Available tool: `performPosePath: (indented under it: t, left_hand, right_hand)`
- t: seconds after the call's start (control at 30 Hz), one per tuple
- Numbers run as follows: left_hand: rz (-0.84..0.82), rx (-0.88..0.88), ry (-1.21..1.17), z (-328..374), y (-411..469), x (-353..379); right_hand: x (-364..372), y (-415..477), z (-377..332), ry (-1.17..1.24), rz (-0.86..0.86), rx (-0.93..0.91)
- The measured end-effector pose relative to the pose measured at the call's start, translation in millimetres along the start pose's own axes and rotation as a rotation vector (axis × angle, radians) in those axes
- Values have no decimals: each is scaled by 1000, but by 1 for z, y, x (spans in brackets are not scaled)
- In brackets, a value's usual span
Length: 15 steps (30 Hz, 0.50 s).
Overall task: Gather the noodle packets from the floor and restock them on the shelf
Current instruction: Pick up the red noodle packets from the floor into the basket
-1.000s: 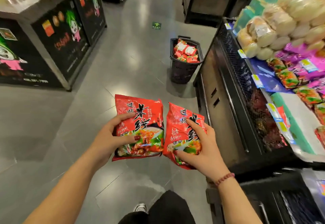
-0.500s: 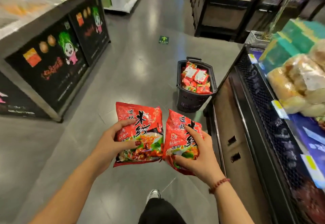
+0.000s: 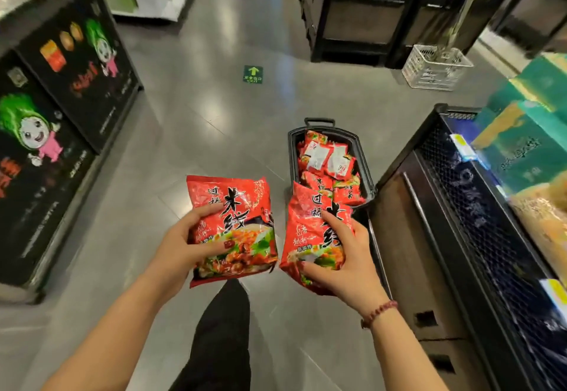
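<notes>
Holding one red noodle packet [image 3: 239,206] in the left hand [image 3: 181,246], fingers clamped on its side; second packet [image 3: 306,228] likewise clamped in the right hand [image 3: 343,263], above the floor [image 3: 190,133] near the black basket [image 3: 364,160]; may slip, glossy film; may crush if squeezed.

The left packet [image 3: 233,222] and right packet [image 3: 310,225], both red with black lettering and a noodle picture facing up, are held side by side, one gripped in the left hand [image 3: 181,246], one in the right hand [image 3: 346,263]. Meanwhile, other packets [image 3: 328,160] lie heaped in a black basket [image 3: 364,163] beside the shelf [image 3: 408,237].
</notes>
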<state>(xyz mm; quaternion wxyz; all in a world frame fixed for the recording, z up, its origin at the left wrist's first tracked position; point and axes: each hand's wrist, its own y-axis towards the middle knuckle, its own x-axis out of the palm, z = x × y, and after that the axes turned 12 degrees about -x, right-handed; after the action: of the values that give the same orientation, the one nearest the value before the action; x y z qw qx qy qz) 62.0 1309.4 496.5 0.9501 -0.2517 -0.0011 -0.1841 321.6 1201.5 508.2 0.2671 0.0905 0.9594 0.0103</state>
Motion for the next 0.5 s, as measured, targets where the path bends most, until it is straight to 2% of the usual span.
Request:
performPosePath:
  t: [0.27, 0.5]
  left_hand:
    - [-94, -37, 24, 126, 198, -45]
    - [-147, -88, 42, 190, 338, -24]
  right_hand:
    - [-2, 195, 1, -48, 151, 105]
    - [-11, 319, 34, -48, 236, 209]
